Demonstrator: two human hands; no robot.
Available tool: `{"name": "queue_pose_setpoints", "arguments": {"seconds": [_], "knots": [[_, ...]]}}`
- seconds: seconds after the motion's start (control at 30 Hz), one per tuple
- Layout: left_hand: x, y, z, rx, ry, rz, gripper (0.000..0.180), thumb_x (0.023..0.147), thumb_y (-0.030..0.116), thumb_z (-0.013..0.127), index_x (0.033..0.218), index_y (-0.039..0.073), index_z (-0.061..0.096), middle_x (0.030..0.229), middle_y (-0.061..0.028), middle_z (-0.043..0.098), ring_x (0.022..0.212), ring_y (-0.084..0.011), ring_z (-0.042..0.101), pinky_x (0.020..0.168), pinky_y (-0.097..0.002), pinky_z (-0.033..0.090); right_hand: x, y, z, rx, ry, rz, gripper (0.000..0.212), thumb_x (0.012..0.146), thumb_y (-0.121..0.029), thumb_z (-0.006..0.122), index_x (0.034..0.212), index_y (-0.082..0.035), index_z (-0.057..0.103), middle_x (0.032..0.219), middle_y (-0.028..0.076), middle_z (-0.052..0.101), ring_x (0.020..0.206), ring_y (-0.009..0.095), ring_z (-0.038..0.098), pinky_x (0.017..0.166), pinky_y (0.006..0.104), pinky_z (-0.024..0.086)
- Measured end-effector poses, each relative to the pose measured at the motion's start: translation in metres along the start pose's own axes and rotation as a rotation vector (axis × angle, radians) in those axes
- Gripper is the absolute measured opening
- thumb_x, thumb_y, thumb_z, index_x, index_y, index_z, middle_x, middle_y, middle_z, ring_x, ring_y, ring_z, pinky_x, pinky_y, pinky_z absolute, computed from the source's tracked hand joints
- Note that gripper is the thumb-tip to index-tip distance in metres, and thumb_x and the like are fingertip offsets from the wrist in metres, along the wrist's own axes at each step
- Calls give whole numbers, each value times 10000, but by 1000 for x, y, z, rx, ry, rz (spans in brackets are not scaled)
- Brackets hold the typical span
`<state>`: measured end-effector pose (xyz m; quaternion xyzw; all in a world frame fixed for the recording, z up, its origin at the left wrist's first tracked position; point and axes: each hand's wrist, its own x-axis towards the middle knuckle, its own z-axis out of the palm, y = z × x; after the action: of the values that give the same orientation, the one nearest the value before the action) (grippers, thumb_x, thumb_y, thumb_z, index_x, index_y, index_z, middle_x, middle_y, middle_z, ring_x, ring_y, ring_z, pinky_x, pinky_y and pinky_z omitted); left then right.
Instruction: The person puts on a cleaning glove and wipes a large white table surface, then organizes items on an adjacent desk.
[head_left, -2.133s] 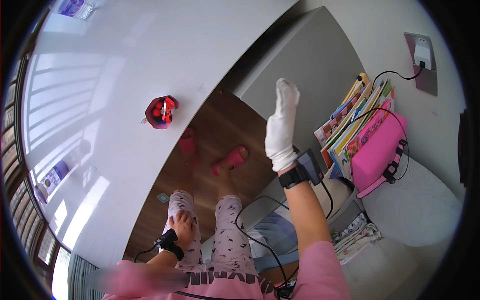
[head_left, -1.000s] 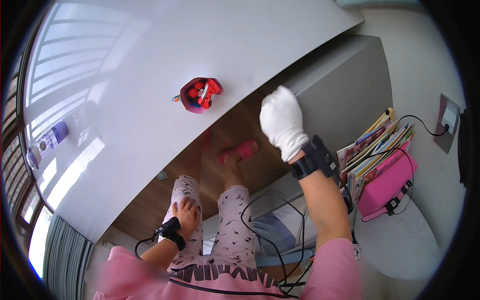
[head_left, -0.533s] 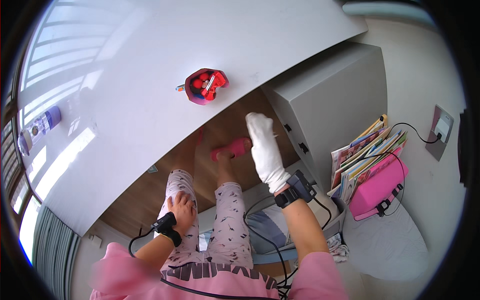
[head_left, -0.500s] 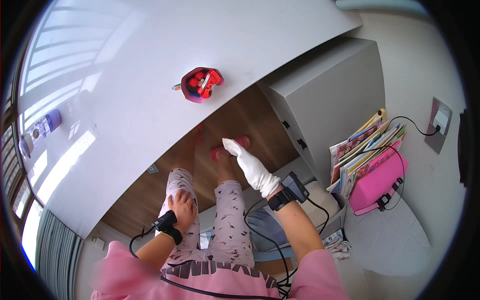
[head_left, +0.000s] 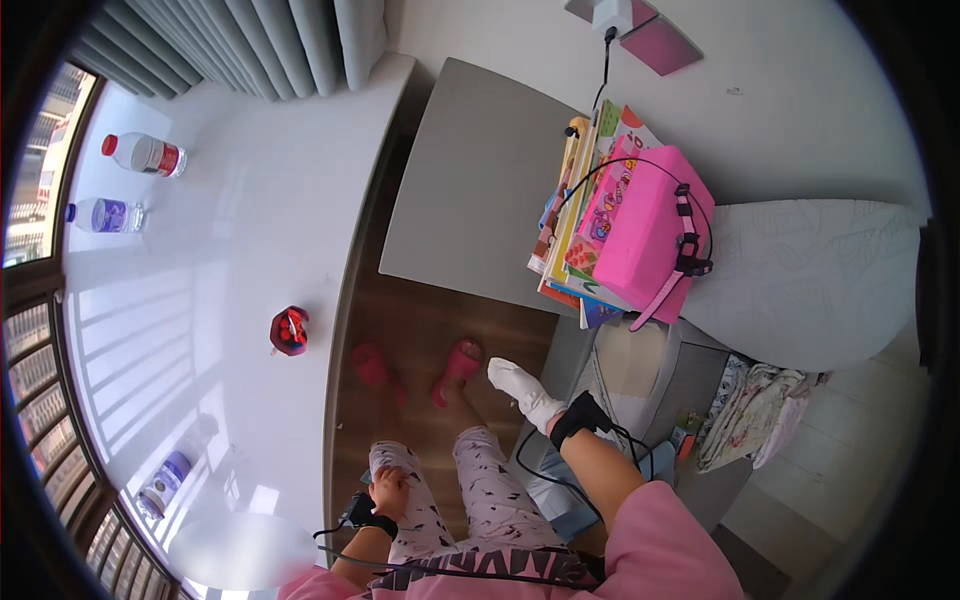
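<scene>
The right hand (head_left: 522,388), wrapped in a white cloth or glove, hangs in the air over the floor with nothing visibly gripped; its fingers look loosely together, though the wrapping hides whether anything is inside. Just beyond its fingertips lies a pink slipper (head_left: 456,366), with a second pink slipper (head_left: 371,366) further to the hand's left; to the hand's right stands a grey cabinet (head_left: 640,370), and past that a leaning stack of books (head_left: 575,240) with a pink case (head_left: 645,230) on top. The left hand (head_left: 388,492) rests flat on the left knee, fingers relaxed and closed on nothing; beyond it, across the white desk (head_left: 230,230), sits a small red holder (head_left: 289,331). Judging from this, any wiping stroke is best made with the wrapped palm kept flat and the cable (head_left: 540,470) at the wrist held clear of the cabinet edge; the left hand's brace on the knee looks a sound way to steady the lean.
</scene>
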<state>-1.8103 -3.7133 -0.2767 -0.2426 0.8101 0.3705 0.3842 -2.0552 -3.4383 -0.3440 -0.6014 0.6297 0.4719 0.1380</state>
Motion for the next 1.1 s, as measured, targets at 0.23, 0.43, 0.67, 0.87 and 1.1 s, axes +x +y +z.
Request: {"name": "queue_pose_setpoints", "arguments": {"seconds": [0.23,0.43,0.67,0.87,1.1], "knots": [[32,7,-33,39,-137,134,207,808,133,510,939,84,662,988,-138,663,998,-327,598,893,-385,461,-88,-55,116,-15,80,248,170,740,-83,546,898,-108,603,846,20,573,814,151,546,757,258,441],[47,52,-60,164,-100,19,204,848,206,514,948,99,657,917,-148,670,897,-319,637,801,-383,500,-106,-73,106,236,135,380,101,839,-80,457,825,-79,558,782,77,531,742,217,522,747,245,444],[69,90,-33,58,-238,178,188,854,196,530,940,89,658,896,-118,669,862,-271,642,775,-349,499,-121,-75,99,1838,474,751,207,867,-160,440,877,2,569,850,207,603,680,287,542,645,367,418],[46,138,-19,2,-344,85,207,857,154,495,968,63,645,869,-89,673,825,-203,647,743,-307,497,-129,-26,80,2648,553,1062,258,940,-160,396,951,33,567,904,210,607,711,267,528,720,352,438],[35,138,-14,50,-395,24,228,846,215,541,998,80,644,879,-92,679,843,-187,643,750,-304,492,-157,85,85,2976,1363,1506,466,948,-140,372,1390,-3,325,1440,98,342,1304,172,333,1048,280,317]]}}
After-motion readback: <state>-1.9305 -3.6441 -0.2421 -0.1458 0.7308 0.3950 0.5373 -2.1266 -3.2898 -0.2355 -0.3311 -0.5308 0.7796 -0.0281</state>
